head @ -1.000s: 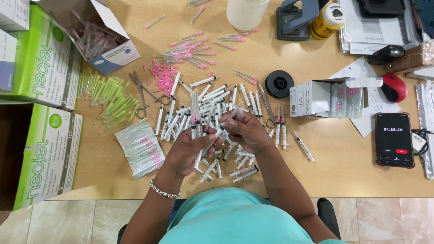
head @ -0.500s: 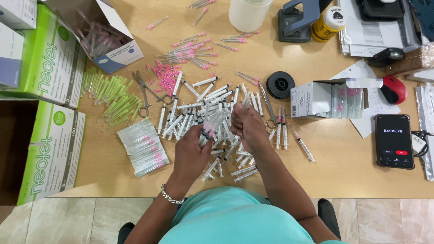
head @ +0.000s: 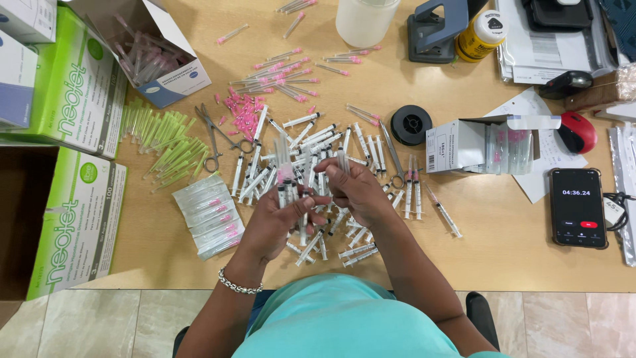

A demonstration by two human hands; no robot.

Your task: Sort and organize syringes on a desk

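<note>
L hand (head: 278, 222) clamps a syringe bundle (head: 286, 182) upright, R hand (head: 354, 192) pinches one syringe (head: 342, 160) beside it.

Both hands, left hand (head: 278, 215) and right hand (head: 358, 191), clutching syringes (head: 286, 182) above the littered table (head: 490, 245).

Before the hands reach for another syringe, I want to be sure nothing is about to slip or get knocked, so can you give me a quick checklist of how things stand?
1. Left hand has a firm grip on its bunch of clear plastic syringes: ok, several stand upright in the fist.
2. Right hand holds one syringe at its fingertips: ok.
3. Loose pile of clear syringes within reach: ok, directly beyond both hands.
4. Steel scissors clear of the hands: ok, left of the pile.
5. Needles capped: cannot tell.
6. Black phone away from the work: ok, far right.
</note>
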